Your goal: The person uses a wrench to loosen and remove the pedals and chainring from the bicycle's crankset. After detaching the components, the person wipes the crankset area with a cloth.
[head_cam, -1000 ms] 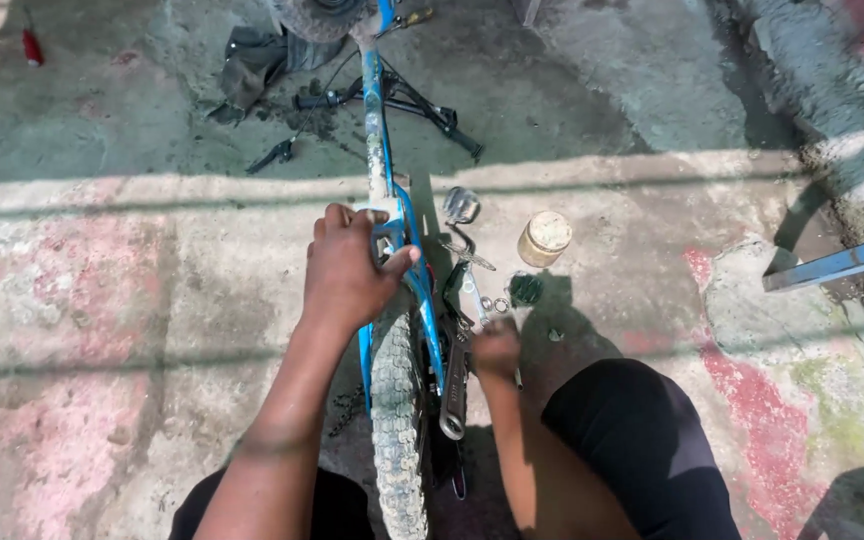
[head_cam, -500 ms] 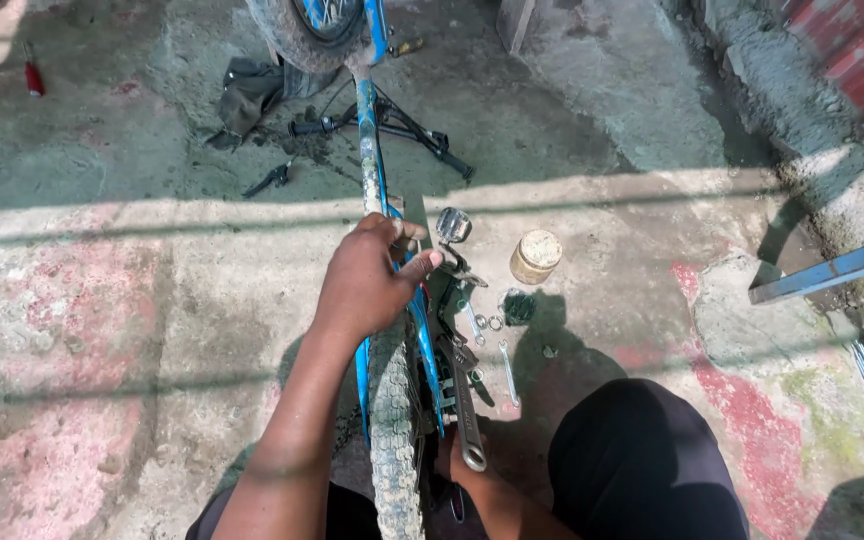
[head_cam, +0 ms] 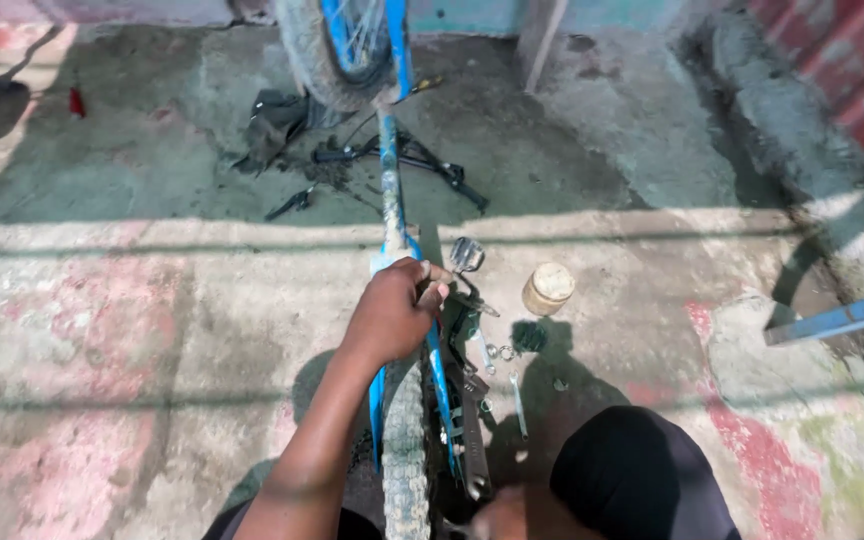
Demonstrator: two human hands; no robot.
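Fingers of the left hand [head_cam: 392, 312] are curling tight around the blue bicycle frame [head_cam: 389, 190] at frame centre, best gripped firmly, while the right hand [head_cam: 502, 515], grip unclear, is working at bottom edge.

One package is showing: a small round container [head_cam: 548, 288], tan and cream in colour, squat and cylindrical with a pale lid. It is standing upright on the concrete floor, in sunlight, just right of the bicycle pedal [head_cam: 466, 254] and above the scattered small metal parts. Whether it is a tin or a plastic tub cannot be told. Any label on it is too small to make out. No signs or screens are showing.
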